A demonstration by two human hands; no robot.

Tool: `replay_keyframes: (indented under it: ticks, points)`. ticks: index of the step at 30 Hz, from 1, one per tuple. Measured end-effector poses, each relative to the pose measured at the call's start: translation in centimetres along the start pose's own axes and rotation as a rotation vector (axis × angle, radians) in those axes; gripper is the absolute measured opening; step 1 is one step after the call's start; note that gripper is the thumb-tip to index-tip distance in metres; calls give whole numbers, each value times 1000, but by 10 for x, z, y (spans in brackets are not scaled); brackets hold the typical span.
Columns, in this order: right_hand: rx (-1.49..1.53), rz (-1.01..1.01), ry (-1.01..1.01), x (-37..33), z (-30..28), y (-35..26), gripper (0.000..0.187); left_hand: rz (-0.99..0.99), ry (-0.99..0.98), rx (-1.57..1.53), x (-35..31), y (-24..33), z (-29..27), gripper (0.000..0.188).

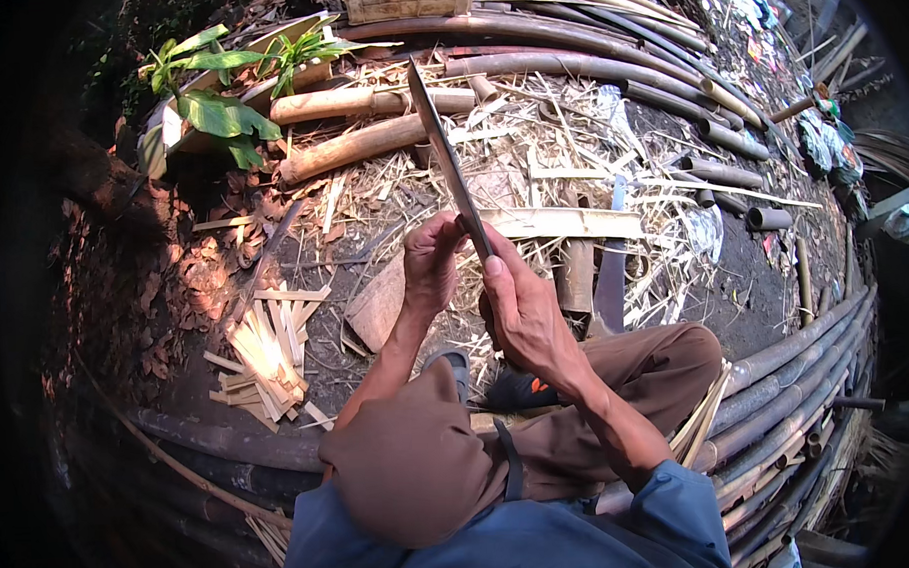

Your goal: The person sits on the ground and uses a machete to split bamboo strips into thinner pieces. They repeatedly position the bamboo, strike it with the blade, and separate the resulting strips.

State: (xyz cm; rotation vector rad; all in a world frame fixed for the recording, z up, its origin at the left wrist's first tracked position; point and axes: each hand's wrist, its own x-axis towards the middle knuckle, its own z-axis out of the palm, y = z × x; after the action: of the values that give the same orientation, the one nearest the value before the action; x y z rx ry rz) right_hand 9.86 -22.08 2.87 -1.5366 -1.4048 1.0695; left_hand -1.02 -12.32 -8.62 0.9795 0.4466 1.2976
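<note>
My right hand (524,312) grips the handle of a long dark blade (445,154) that points up and away from me. The fingers of my left hand (430,263) close at the base of the blade, near a pale split bamboo strip (562,222) that lies across behind both hands. Whether the left fingers pinch the strip or the blade I cannot tell. My knees in brown trousers (618,378) sit below the hands.
A pile of short split bamboo pieces (262,356) lies to my left. Bamboo poles (587,69) curve along the far side and long poles (789,392) run under me. Cut log sections (355,147), green plants (218,102), a second blade (611,279) and shavings cover the ground.
</note>
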Motion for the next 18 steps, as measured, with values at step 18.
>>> replay_keyframes:
  ticks: [18]
  points:
    - [-81, -6, -114, 24, 8, 12, 59, 61, 534, 607, -50, 35, -100, 22]
